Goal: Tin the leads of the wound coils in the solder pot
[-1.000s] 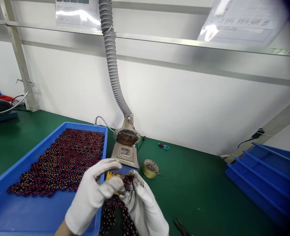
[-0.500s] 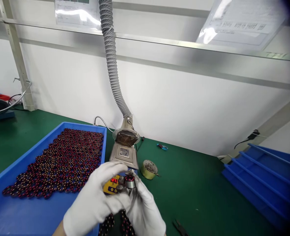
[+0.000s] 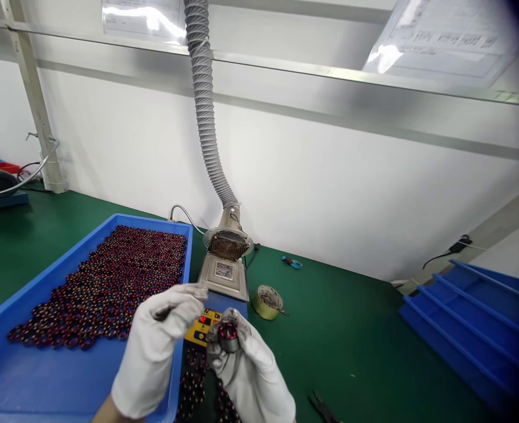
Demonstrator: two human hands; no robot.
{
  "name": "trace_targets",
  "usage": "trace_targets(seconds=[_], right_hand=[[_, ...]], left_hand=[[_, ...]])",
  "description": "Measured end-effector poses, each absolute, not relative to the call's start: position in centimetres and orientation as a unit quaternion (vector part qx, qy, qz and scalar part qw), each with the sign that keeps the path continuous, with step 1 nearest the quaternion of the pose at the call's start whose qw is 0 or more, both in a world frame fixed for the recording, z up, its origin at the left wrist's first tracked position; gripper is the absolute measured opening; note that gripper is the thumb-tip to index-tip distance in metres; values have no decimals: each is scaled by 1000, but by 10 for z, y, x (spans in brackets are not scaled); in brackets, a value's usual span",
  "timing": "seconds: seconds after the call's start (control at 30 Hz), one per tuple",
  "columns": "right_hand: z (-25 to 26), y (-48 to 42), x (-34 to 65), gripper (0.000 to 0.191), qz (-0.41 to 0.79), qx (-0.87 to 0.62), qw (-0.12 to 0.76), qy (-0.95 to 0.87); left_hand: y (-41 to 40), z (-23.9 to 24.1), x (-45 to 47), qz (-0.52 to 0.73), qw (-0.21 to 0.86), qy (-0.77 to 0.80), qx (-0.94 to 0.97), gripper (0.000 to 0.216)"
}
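My right hand (image 3: 253,367), in a stained white glove, grips a small round metal part (image 3: 229,338) with a red-and-black wound top between thumb and fingers. My left hand (image 3: 158,341), also gloved in white, is raised to the left of it, apart from the part. Its thumb and fingers are drawn together; whatever lies between them, if anything, is too small to make out. Behind both hands is a yellow control panel (image 3: 196,336) with red lit digits, partly covered by the right glove. Loose dark ring-shaped pieces (image 3: 193,382) with red and copper dots lie below the hands.
To the left, a blue tray (image 3: 66,382) bears many dark-red rings (image 3: 122,282). A metal hotplate-like unit (image 3: 224,276) stands under a grey exhaust hose (image 3: 206,117). Nearby are a round tin (image 3: 266,310), pliers (image 3: 322,406), a blue-handled tool (image 3: 291,262) and blue racks (image 3: 466,329).
My left hand has moved away from the metal part, left and slightly up. The right hand has tilted the part, so more of its red top shows, and lowered it slightly.
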State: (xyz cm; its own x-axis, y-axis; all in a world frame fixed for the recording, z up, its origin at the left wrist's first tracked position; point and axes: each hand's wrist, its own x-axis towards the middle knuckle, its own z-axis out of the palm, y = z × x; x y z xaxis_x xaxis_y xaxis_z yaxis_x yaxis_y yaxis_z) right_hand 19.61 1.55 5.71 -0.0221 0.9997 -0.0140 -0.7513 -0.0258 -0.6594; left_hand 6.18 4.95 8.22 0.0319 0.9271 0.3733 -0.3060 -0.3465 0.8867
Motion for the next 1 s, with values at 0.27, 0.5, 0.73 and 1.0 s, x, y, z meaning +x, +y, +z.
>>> trace_targets(seconds=[0.27,0.5,0.73,1.0], right_hand=[[63,19,197,28,663,-245,655,-266],[55,15,198,40,636,-286,648,-307],[59,15,200,30,590,-313,673,-316],[46,28,193,30,336,-395,786,-338]], left_hand=[[44,94,71,480,526,322,624,20],[44,83,68,592,593,249,485,13],[43,95,64,481,532,325,617,19],[38,88,61,621,463,284,565,15]])
